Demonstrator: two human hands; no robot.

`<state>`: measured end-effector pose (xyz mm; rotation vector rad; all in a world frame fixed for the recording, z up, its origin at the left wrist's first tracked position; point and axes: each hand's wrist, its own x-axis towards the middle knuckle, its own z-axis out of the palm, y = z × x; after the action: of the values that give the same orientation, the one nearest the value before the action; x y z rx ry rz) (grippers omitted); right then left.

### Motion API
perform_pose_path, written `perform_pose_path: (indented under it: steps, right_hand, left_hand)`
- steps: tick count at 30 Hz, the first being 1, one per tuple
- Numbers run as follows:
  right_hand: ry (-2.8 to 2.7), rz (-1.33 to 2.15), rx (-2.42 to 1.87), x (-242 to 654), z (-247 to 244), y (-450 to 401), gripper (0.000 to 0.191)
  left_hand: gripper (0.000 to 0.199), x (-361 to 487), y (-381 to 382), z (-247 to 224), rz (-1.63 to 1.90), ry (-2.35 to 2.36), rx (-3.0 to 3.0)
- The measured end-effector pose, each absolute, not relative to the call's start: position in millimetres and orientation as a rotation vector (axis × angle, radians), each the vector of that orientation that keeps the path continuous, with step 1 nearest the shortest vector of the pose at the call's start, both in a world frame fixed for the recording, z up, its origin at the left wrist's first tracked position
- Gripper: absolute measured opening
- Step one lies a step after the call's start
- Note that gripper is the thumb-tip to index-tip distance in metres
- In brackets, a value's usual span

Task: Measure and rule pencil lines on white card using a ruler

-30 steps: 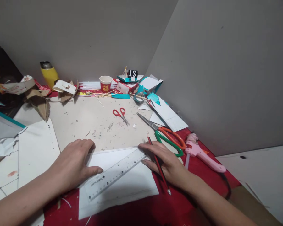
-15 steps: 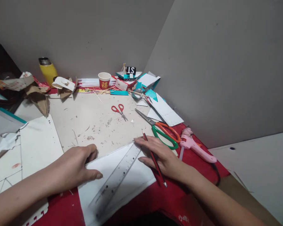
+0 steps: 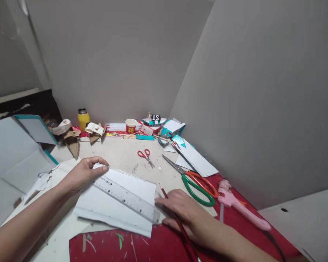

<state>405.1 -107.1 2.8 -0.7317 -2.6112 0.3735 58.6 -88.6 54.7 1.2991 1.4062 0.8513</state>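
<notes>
My left hand (image 3: 89,173) pinches the upper left corner of a folded white card (image 3: 112,207), its thumb on top. Across the card lies a clear ruler (image 3: 123,199), slanting from upper left to lower right. My right hand (image 3: 184,214) is closed around the ruler's right end, beside the card's right edge. A dark red pencil (image 3: 182,229) also sits in that hand, its point up and away from the card. Large scissors (image 3: 192,182) with green and orange handles lie beyond my right hand. Small red-handled scissors (image 3: 146,157) rest farther back.
To the right lies a pink glue gun (image 3: 243,211) with its cord. Along the back stand a yellow bottle (image 3: 83,120), a paper cup (image 3: 131,126), a small paper boat (image 3: 153,122) and wooden sticks. Opened cardboard (image 3: 13,156) fills the left side. Scraps lie on the red cover (image 3: 106,247).
The card has turned clockwise and the ruler now slants the other way. My left hand has moved onto the card's corner, my right hand to the ruler's end. The view has tilted up.
</notes>
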Motion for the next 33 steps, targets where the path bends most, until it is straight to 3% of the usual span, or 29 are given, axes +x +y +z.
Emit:
perform_pose_path:
  steps: [4,8,13,17,21,25,29,33]
  right_hand:
    - [-2.325,0.385,-0.848,406.1,10.8,-95.2,0.028]
    - [-2.144,0.486,-0.907,384.2,34.4,-83.3,0.032]
    - [-2.176,1.153,-0.855,342.8,37.9,-73.2,0.025]
    - [-1.709,1.644,-0.967,327.2,14.1,-67.4,0.034]
    - [-1.092,1.604,-1.113,323.4,3.8,-65.1,0.052]
    - [-0.879,1.631,-1.093,322.1,7.8,-70.4,0.066]
    - [-0.951,1.756,-0.964,324.5,6.7,-79.9,0.062]
    - [-1.068,1.784,-0.795,329.2,5.7,-81.8,0.042]
  left_hand:
    - [0.028,39.9,-88.3,75.3,0.987,1.419,1.299]
    - [0.027,36.5,-94.6,90.5,1.040,1.390,1.329]
    - [0.033,44.8,-98.7,89.8,1.075,1.330,1.234]
    - [0.045,35.0,-88.2,83.0,1.197,1.245,1.072]
    - [0.045,26.5,-74.5,70.5,1.325,1.127,0.920]
    - [0.053,55.4,-80.4,50.1,1.181,1.007,0.902]
    - [0.057,92.9,-100.4,33.0,1.003,0.922,1.004]
    - [0.049,98.5,-108.7,32.3,0.976,0.938,1.071]
